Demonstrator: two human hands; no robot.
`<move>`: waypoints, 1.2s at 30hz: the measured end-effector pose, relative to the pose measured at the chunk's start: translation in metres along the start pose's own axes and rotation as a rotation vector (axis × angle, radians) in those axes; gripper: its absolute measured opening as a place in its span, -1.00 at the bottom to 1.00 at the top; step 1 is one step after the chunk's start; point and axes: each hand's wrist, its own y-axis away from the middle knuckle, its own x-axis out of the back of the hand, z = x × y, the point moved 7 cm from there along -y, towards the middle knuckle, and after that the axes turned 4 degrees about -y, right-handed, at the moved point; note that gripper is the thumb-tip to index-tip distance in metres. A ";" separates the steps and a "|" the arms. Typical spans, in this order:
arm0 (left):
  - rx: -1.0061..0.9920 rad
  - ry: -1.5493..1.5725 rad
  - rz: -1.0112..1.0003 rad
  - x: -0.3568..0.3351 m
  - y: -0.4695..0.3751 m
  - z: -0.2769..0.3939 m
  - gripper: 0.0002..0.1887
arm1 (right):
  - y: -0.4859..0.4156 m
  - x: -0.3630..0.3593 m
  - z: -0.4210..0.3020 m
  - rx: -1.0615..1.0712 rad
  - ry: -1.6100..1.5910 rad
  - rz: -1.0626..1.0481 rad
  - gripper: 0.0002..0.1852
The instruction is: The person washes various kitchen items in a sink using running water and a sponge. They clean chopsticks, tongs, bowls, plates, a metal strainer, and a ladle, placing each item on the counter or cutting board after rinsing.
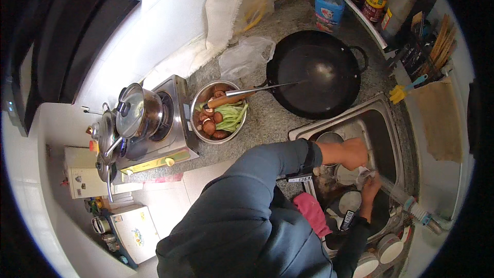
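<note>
Over the steel sink (386, 114), my left hand (349, 154) is closed around one end of a small whitish item (364, 173), whose kind I cannot tell. Fingers of my right hand (370, 190) grip its other side, close below the left. A faucet with a clear ribbed hose (417, 210) points towards my hands, and what looks like a stream of water runs from it. Round bowls or pots (330, 138) lie in the sink beneath and beside my hands, partly hidden by my left forearm. A pale round dish (350, 202) is near my right wrist.
A black wok (316, 73) with a ladle sits beside the sink. A steel bowl (195, 123) holds mushrooms and green beans. A lidded pot (135, 112) stands on the gas stove (179, 139). A pink cloth (312, 212) hangs at the sink's near edge; white bowls (389, 248) stand to the right.
</note>
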 end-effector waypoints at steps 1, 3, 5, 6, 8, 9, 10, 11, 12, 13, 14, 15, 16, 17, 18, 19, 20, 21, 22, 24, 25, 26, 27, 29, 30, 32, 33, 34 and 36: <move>0.052 0.034 0.033 0.000 0.002 -0.001 -0.89 | -0.001 0.003 0.020 -0.115 0.015 0.063 -0.72; 0.234 0.044 -0.006 -0.007 0.007 -0.004 -0.85 | -0.001 0.001 0.039 -0.206 -0.138 0.280 -0.70; 0.343 0.107 0.029 -0.009 0.009 0.004 -0.82 | 0.010 -0.007 0.050 -0.452 -0.240 0.500 -0.72; 0.383 0.176 0.060 -0.010 0.013 0.007 -0.80 | 0.016 -0.012 0.049 -0.595 -0.172 0.573 -0.75; 0.443 0.223 0.032 -0.017 0.018 0.009 -0.80 | 0.023 -0.023 0.033 -0.631 -0.492 0.707 -0.75; 0.524 0.302 0.020 -0.024 0.023 0.007 -0.80 | 0.020 -0.031 0.020 -0.519 -0.929 0.729 -0.72; 0.582 0.454 0.048 -0.026 0.029 0.000 -0.70 | 0.017 -0.034 0.004 -0.410 -1.197 0.717 -0.68; 0.678 0.624 -0.024 -0.037 0.035 -0.005 -0.60 | 0.011 -0.026 -0.021 -0.164 -1.292 0.609 -0.72; 0.746 0.716 -0.077 -0.045 0.041 -0.010 -0.55 | 0.015 -0.010 -0.027 -0.236 -0.918 0.596 -0.72; 0.888 0.775 -0.156 -0.053 0.050 -0.018 -0.50 | 0.016 -0.001 -0.039 -0.243 -0.559 0.496 -0.72; 0.851 0.622 -0.161 -0.051 0.049 -0.021 -0.49 | 0.017 0.002 -0.044 -0.282 -0.223 0.382 -0.73; 0.841 0.442 -0.119 -0.044 0.048 -0.027 -0.48 | 0.021 0.012 -0.049 -0.279 -0.042 0.399 -0.74; 0.827 0.263 -0.074 -0.037 0.046 -0.030 -0.47 | 0.026 0.020 -0.050 -0.310 0.127 0.419 -0.76; 0.811 0.221 -0.093 -0.037 0.044 -0.030 -0.47 | 0.030 0.029 -0.052 -0.321 0.304 0.456 -0.76; 0.796 0.180 -0.114 -0.037 0.041 -0.028 -0.48 | 0.032 0.035 -0.051 -0.336 0.340 0.491 -0.76; 0.786 0.138 -0.146 -0.038 0.039 -0.026 -0.48 | 0.035 0.042 -0.053 -0.337 0.383 0.547 -0.75; 0.746 0.151 -0.156 -0.038 0.036 -0.021 -0.48 | 0.036 0.046 -0.051 -0.384 0.417 0.559 -0.74; 0.715 0.164 -0.172 -0.038 0.033 -0.017 -0.49 | 0.037 0.051 -0.056 -0.323 0.341 0.633 -0.74; 0.694 0.165 -0.194 -0.039 0.031 -0.013 -0.49 | 0.037 0.054 -0.058 -0.305 0.256 0.666 -0.74; 0.646 0.168 -0.194 -0.036 0.027 -0.006 -0.50 | 0.034 0.054 -0.061 -0.313 0.034 0.685 -0.75; 0.623 0.169 -0.200 -0.036 0.025 -0.003 -0.50 | 0.032 0.051 -0.061 -0.339 -0.101 0.672 -0.74; 0.620 0.158 -0.207 -0.036 0.023 -0.001 -0.50 | 0.030 0.048 -0.065 -0.317 -0.234 0.687 -0.74; 0.613 0.152 -0.217 -0.036 0.020 0.001 -0.50 | 0.025 0.043 -0.075 -0.255 -0.177 0.656 -0.74; 0.609 0.157 -0.201 -0.036 0.015 0.005 -0.50 | 0.017 0.031 -0.099 -0.035 -0.051 0.624 -0.73; 0.613 0.169 -0.174 -0.035 0.013 0.007 -0.51 | 0.015 0.026 -0.109 0.081 -0.012 0.635 -0.72; 0.613 0.182 -0.155 -0.038 0.011 0.013 -0.52 | 0.012 0.015 -0.123 0.321 0.058 0.607 -0.71; 0.610 0.182 -0.164 -0.040 0.012 0.017 -0.53 | 0.009 0.014 -0.116 0.272 0.001 0.606 -0.71; 0.608 0.172 -0.172 -0.042 0.014 0.020 -0.53 | 0.006 0.014 -0.106 0.210 -0.085 0.618 -0.71; 0.551 0.108 -0.117 -0.040 0.015 0.025 -0.55 | -0.001 0.014 -0.077 -0.027 -0.288 0.577 -0.72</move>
